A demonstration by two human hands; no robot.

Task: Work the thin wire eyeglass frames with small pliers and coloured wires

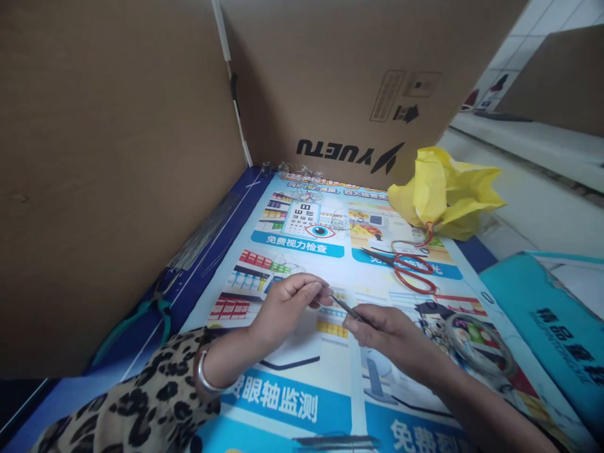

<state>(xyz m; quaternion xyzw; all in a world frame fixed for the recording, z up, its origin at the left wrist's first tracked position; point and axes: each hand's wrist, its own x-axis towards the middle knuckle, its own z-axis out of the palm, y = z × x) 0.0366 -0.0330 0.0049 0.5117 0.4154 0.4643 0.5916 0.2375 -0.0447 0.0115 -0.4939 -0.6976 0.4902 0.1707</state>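
My left hand (287,305) is closed in a pinch, its fingertips on something too small to name, right at the tip of a thin metal tool (344,307). My right hand (387,336) grips that tool, which looks like slim pliers or tweezers, and points it left toward the left fingertips. Both hands hover low over a printed eye-clinic poster (302,251) that covers the table. A silver bangle (204,372) and a leopard-print sleeve are on my left arm.
Red-handled scissors (410,267) lie on the poster, beside a crumpled yellow plastic bag (446,192). A coil of clear wire (479,343) lies at the right. Thin metal wires (207,233) and teal-handled pliers (141,318) sit at the left. Cardboard walls (117,157) enclose the back and left.
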